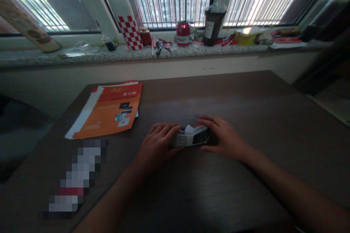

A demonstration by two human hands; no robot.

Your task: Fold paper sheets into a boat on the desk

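Observation:
A small box [188, 138] with pale and black faces lies low over the middle of the table. A white flap or slip of paper sticks up from its top, and a reddish-orange strip shows at the back edge. My left hand [161, 140] is closed round the box's left end, thumb at the front and fingers over the top. On the right end, my right hand [222, 136] curves its fingers behind the box with the thumb in front. Both ends are partly hidden by my fingers. The print on the box is too blurred to read.
Orange booklets [109, 111] lie at the table's back left. Nearer, a blurred-out oblong item [75, 180] rests beside my left forearm. Behind the table [191, 94], the windowsill [95, 55] holds a checkered bottle [128, 25], a red can [183, 33] and a dark cup [213, 25].

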